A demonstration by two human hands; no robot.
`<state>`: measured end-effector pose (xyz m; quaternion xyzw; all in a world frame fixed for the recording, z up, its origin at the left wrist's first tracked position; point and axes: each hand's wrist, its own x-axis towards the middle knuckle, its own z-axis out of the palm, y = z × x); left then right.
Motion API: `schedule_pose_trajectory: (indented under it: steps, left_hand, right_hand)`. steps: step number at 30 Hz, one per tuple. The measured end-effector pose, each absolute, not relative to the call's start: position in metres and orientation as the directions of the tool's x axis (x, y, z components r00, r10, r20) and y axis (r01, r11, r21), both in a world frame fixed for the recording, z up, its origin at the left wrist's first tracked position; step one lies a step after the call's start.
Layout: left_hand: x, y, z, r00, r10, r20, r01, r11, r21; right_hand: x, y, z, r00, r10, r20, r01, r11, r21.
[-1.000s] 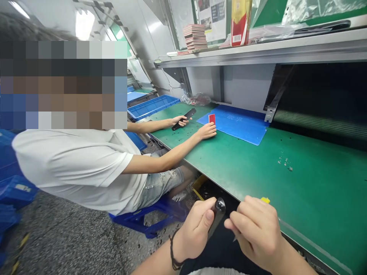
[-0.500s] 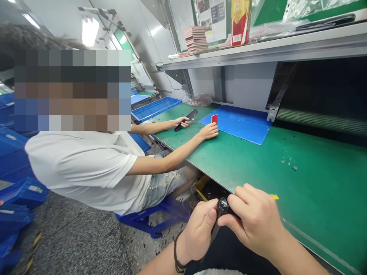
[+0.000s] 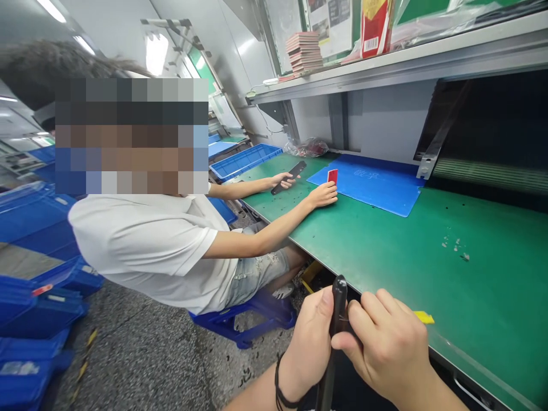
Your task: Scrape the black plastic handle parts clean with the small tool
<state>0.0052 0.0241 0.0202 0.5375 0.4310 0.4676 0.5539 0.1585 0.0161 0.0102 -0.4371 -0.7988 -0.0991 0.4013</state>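
A long, glossy black plastic piece [image 3: 339, 294] with a rounded end stands nearly upright above the table's front edge. My left hand [image 3: 310, 342] is closed around it, thumb along its side. Against its right side, my right hand [image 3: 385, 339] is curled with fingers and thumb drawn together; what they pinch, if anything, is hidden. A yellow tip [image 3: 423, 317] shows just past the right hand's knuckles. Whether that tip belongs to something held or lies on the table, I cannot tell.
A co-worker [image 3: 158, 251] sits at left, holding a similar black piece [image 3: 289, 178] and a small red block [image 3: 333, 176]. The green table [image 3: 385, 251] bears a blue sheet [image 3: 377, 185] and pale scraps [image 3: 456, 246]. A shelf [image 3: 385, 65] crosses above; blue crates [image 3: 34, 302] stand left.
The view has shifted, so the surroundings sit further right. More of the black piece's upper end now shows above my left hand, and my right hand sits slightly lower along it.
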Motion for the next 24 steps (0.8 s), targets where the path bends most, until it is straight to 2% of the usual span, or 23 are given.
schedule_pose_trajectory:
  steps: [6, 15, 24]
  left_hand:
    - [0.006, 0.039, 0.015, 0.107, 0.990, -0.093, -0.142, 0.108, 0.984]
    - [0.017, 0.051, 0.020, 0.086, 0.979, -0.187, -0.413, 0.206, 0.887]
    - [0.024, 0.055, 0.023, 0.077, 0.968, -0.239, -0.423, 0.248, 0.872]
  right_hand:
    - [0.154, 0.008, -0.001, -0.357, 0.664, 0.657, 0.739, 0.631, -0.236]
    - [0.153, 0.000, -0.011, -0.375, 0.722, 0.582, 0.710, 0.627, -0.321]
    - [0.156, -0.005, -0.011, -0.373, 0.744, 0.554, 0.706, 0.615, -0.350]
